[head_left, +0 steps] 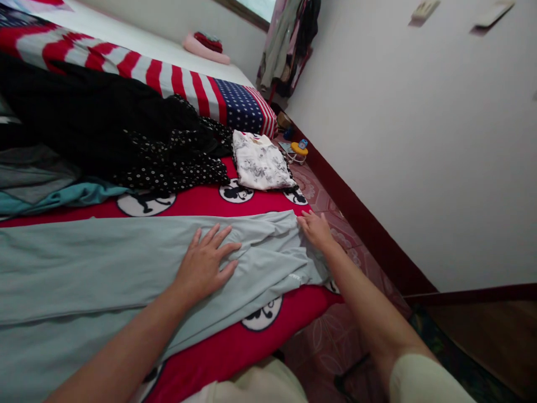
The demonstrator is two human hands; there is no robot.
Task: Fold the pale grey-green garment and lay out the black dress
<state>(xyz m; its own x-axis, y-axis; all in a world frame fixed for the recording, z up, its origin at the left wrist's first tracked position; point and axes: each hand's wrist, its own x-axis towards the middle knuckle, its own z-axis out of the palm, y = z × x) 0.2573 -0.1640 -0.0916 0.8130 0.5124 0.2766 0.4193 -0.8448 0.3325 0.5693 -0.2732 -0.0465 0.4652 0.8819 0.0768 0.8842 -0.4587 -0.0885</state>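
A long pale grey-green garment point(104, 252) lies spread across the red blanket, with folds bunched at its right end and a small light mark near the lower edge. My left hand point(203, 266) rests flat on it, fingers spread. At the garment's far right corner, my right hand point(316, 228) has its fingers bent around the edge; the thumb is mostly hidden. Just beyond lies a folded white top point(262, 162) with a grey print.
The red blanket point(201, 358) has round black-and-white patches. Black and dotted clothes point(96, 112) heap at the back left, above a teal cloth point(84, 195). Behind is a flag-patterned cover point(168, 78). A wall point(411, 140) and tiled floor point(319, 341) lie right.
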